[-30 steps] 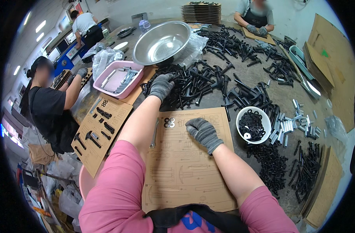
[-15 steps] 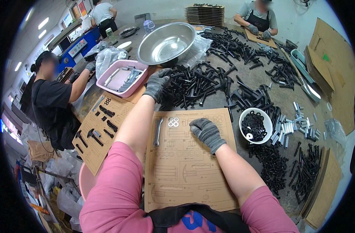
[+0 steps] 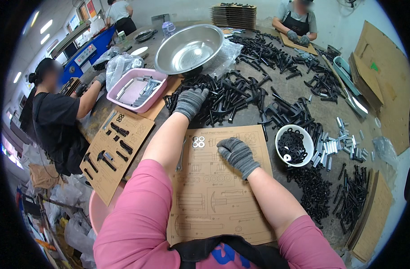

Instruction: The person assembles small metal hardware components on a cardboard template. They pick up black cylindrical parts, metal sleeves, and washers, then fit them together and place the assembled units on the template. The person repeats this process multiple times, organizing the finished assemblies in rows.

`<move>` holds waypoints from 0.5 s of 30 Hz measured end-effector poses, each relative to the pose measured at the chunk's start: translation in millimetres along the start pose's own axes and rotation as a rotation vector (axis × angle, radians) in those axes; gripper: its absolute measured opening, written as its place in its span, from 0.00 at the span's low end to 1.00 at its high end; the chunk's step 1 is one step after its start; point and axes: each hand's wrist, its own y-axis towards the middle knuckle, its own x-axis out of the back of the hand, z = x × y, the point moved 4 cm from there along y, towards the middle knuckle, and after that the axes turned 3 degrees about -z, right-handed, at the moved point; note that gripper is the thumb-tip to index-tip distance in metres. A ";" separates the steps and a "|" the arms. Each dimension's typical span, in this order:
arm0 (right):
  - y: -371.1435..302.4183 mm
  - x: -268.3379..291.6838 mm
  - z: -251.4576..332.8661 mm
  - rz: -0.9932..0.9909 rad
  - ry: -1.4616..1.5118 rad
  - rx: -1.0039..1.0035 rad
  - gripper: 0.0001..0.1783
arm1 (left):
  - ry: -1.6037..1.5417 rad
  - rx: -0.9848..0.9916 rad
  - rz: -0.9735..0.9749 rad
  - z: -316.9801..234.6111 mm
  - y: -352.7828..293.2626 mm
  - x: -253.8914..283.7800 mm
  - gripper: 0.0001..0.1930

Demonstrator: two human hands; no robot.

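A: Materials?

B: Flat brown cardboard sheet [image 3: 223, 197] with die-cut outlines, lying on a grey desk [image 3: 299, 96]. Both hands wear grey knit gloves. Matte black metal bolts [image 3: 227, 96] in a heap, mostly T-shaped with long shanks. Shiny steel bowl [image 3: 189, 49] at 12 o'clock, pink plastic tray [image 3: 135, 89] at 10, small white bowl [image 3: 294, 144] of black washers at 3.

A: Hands?

B: Left hand [image 3: 190, 102] is reaching out to 12 o'clock, fingers curled down onto the near edge of the bolt heap; can't tell if it grips one. Right hand [image 3: 235, 151] rests palm-down on the sheet's upper part, fingers bent, nothing visibly held.

A: Parts on the sheet?

B: Two silvery washers [image 3: 198, 142] sit side by side near the top edge, just at 9 o'clock of the right hand. A slim grey wrench [image 3: 181, 154] lies at the sheet's left edge, beside the left forearm, long axis roughly 12-to-6.

A: Bolt orientation?

B: Mixed, no common direction.
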 end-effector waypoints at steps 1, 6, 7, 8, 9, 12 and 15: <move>-0.6 0.7 0.4 -0.005 -0.004 0.000 0.11 | 0.049 -0.044 -0.024 -1.7 -0.6 1.0 0.17; 0.8 -1.2 -1.5 -0.019 0.022 -0.002 0.11 | -0.150 0.023 -0.132 12.5 1.5 -1.5 0.14; 1.1 -0.7 -0.8 -0.016 0.030 -0.007 0.11 | -0.262 0.068 -0.204 16.2 -2.9 1.9 0.14; 1.0 -0.2 0.1 -0.012 0.028 -0.006 0.11 | -0.373 0.115 -0.276 19.4 -6.6 5.3 0.14; 1.2 0.0 1.4 -0.006 0.027 -0.002 0.11 | -0.523 0.150 -0.342 22.5 -9.3 10.5 0.12; 2.1 -1.5 2.4 0.034 0.026 -0.020 0.13 | -1.485 0.320 -0.317 24.1 -28.4 18.3 0.10; 4.5 1.9 -8.5 0.001 0.213 -0.147 0.21 | -1.708 0.319 -0.100 -1.7 -52.2 66.2 0.13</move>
